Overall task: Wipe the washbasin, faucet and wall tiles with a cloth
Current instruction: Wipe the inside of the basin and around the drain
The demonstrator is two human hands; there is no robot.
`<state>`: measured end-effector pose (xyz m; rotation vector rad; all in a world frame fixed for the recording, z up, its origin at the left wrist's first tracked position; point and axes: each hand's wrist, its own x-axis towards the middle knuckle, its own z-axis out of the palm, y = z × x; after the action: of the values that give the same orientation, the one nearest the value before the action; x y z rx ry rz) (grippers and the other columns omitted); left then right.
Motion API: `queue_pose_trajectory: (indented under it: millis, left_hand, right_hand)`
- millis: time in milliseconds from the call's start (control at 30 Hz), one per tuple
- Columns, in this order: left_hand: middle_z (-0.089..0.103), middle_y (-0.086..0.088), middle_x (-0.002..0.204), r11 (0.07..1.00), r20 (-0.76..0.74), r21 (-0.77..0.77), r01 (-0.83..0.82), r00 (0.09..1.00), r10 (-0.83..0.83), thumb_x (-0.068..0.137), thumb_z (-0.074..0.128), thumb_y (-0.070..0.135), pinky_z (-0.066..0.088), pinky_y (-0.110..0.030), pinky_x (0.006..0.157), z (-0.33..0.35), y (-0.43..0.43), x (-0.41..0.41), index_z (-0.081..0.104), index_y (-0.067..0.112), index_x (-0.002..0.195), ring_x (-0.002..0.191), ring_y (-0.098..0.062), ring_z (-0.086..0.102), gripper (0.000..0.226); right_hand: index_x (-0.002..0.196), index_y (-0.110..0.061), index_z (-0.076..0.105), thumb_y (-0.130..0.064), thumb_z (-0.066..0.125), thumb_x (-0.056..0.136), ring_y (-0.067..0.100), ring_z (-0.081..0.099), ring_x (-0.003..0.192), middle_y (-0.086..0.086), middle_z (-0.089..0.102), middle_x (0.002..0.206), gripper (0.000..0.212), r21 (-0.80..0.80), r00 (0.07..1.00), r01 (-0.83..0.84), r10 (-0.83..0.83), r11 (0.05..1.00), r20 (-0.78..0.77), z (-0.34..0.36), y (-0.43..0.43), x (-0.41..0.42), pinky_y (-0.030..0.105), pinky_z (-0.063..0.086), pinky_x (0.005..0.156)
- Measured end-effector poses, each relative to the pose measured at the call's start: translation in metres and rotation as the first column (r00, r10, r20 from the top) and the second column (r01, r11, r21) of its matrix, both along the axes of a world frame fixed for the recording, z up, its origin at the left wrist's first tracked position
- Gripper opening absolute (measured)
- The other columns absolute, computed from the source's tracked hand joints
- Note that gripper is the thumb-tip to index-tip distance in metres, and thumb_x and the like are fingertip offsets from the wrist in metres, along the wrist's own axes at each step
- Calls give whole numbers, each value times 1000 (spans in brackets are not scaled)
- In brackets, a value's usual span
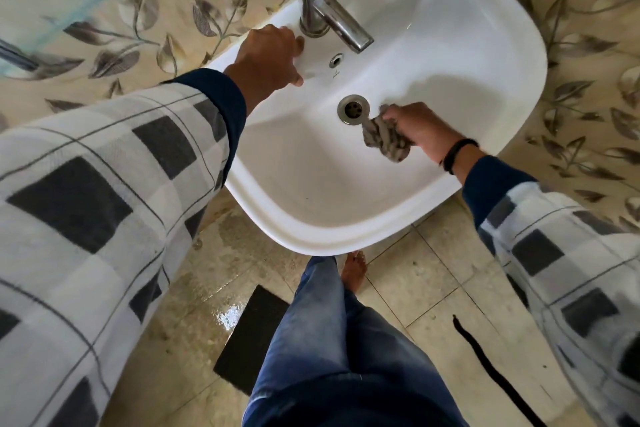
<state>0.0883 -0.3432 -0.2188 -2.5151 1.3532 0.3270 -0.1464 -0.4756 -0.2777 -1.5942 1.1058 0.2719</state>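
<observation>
A white washbasin (512, 55) fills the middle of the head view, with a chrome faucet (322, 3) at its back and a round drain (353, 109) in the bowl. My right hand (422, 128) is inside the bowl just right of the drain, shut on a crumpled grey cloth (386, 139) pressed against the basin. My left hand (270, 55) rests on the basin's back ledge left of the faucet base, fingers curled down on the rim, holding nothing. Leaf-patterned wall tiles (166, 3) surround the basin.
A glass shelf edge (79, 0) juts out at the upper left. Below the basin lie a wet beige tile floor (433, 288), a dark mat (252, 336) and a black strip (491, 371). My leg in jeans and a bare foot (354, 270) stand under the basin's front rim.
</observation>
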Motion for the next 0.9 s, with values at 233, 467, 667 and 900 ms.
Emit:
queue_pose_trajectory:
  millis: [233, 467, 667, 900]
  left_hand:
    - [55, -12, 118, 1000, -2, 16, -1, 1000, 1, 83, 67, 48, 40, -42, 84, 6, 0, -4, 50, 16, 136, 111, -36, 50, 65]
    - [57, -14, 116, 999, -22, 20, -35, 999, 35, 79, 70, 48, 39, -41, 80, 4, -2, -2, 53, 17, 134, 108, -36, 52, 65]
    - [54, -12, 128, 999, -17, 24, -39, 999, 39, 81, 68, 49, 41, -46, 89, 1, 0, -1, 52, 19, 136, 111, -37, 52, 65]
    - [55, -12, 127, 999, 6, 30, -43, 999, 43, 79, 67, 55, 41, -47, 87, -1, 1, -1, 50, 19, 136, 109, -38, 54, 69]
  right_hand:
    - [86, -3, 65, -34, 38, 102, 34, 60, 81, 17, 63, 91, 44, -485, 818, -551, 555, 679, -153, -5, 123, -6, 31, 35, 65]
    - [75, -11, 59, -36, 48, 99, 20, 52, 60, 2, 56, 67, 36, -185, 870, -468, 487, 864, 75, 27, 167, 10, 29, 33, 57]
    - [100, -11, 66, -24, 54, 96, 19, 60, 56, 12, 65, 90, 18, 686, 997, -68, 34, 725, 63, 20, 67, -3, 22, 48, 42]
    - [112, -5, 65, -16, 51, 94, 25, 67, 78, 13, 67, 98, 26, 656, 956, 131, -270, 743, 114, -1, 23, 11, 29, 55, 59]
